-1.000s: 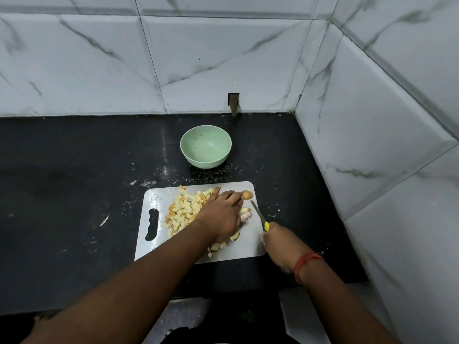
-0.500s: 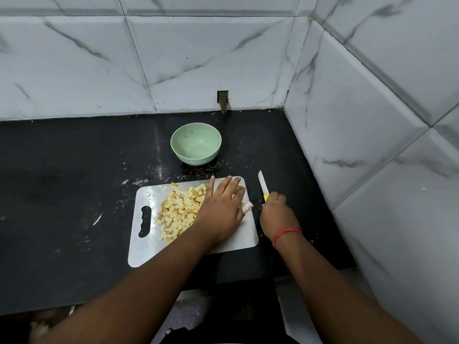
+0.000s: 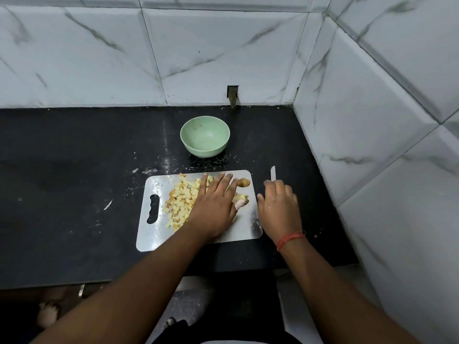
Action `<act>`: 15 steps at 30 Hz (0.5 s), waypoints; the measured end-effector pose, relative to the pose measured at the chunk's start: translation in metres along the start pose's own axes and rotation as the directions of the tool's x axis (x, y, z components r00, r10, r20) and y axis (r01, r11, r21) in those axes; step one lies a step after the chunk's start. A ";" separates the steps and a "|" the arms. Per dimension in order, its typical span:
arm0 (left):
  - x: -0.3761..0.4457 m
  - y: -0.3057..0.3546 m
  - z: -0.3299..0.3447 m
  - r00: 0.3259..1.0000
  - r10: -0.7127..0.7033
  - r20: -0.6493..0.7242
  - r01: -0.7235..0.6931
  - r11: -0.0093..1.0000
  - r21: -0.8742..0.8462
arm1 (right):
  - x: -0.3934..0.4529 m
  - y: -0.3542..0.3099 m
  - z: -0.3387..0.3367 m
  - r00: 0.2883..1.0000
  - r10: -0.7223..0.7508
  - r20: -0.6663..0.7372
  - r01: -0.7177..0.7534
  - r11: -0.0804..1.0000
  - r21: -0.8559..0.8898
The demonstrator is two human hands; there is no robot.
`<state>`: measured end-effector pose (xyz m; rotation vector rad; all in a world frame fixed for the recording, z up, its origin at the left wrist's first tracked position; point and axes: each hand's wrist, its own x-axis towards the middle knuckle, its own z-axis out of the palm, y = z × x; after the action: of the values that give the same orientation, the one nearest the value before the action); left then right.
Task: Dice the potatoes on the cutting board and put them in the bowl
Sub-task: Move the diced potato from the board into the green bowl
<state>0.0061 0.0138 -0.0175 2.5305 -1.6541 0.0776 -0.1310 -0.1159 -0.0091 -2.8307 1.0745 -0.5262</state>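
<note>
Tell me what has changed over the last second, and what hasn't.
The right hand carried the knife off the cutting board to the counter on its right and now rests open over the handle. The left hand stayed flat on the board beside the potato cubes. The bowl remains empty.

glossy marbled wall tiles (image 3: 223, 53), shiny metal-looking cutting board (image 3: 244, 227), matt green bowl (image 3: 205, 137), polished black counter (image 3: 74, 170).

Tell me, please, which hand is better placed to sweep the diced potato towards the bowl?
Left, probably. The left hand lies flat on the cutting board against the diced potato, while the right hand is off the board's edge, beside the knife.
</note>
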 end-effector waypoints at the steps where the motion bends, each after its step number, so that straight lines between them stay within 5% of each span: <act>1: -0.003 -0.002 0.001 1.000 -0.009 -0.005 0.009 1.000 0.003 | -0.003 -0.004 0.001 0.999 -0.036 -0.002 0.036 0.999 0.040; 7: -0.022 -0.028 -0.001 0.996 -0.082 -0.019 0.082 0.997 -0.010 | -0.007 -0.025 0.015 0.989 -0.140 0.046 0.131 0.977 0.166; 15: -0.041 -0.073 -0.004 0.994 -0.105 0.001 0.105 0.994 -0.028 | -0.002 -0.059 0.034 0.990 -0.103 0.093 0.083 0.976 0.204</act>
<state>0.0562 0.0804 -0.0235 2.5913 -1.5072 0.0448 -0.0831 -0.0720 -0.0302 -2.7085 0.8247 -0.4603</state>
